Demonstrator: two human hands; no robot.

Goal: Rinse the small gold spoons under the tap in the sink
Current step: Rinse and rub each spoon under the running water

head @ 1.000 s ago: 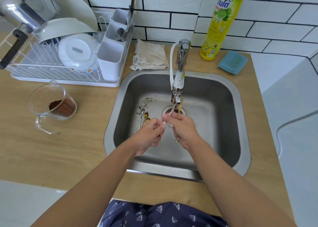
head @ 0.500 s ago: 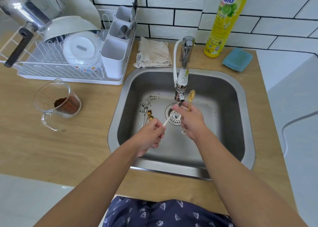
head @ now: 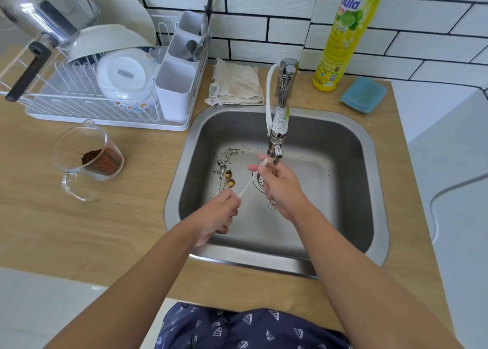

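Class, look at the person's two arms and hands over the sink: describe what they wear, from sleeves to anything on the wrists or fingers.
Both arms are bare from the bottom edge of the picture to the fingertips: no sleeves, gloves or watch show. The left hand and right hand show no rings or bracelets that I can make out. At the bottom, the person wears a dark blue garment printed with small white triangles.

Two small gold spoons [head: 229,178] are laid side by side on the floor of the steel sink [head: 351,147], bowls up, left of the drain and beside a silver spoon [head: 221,175]. A white-handled spoon [head: 250,180] is held slanted under the tap [head: 277,134], and a thin gold handle [head: 274,168] is glimpsed upright below the spout.
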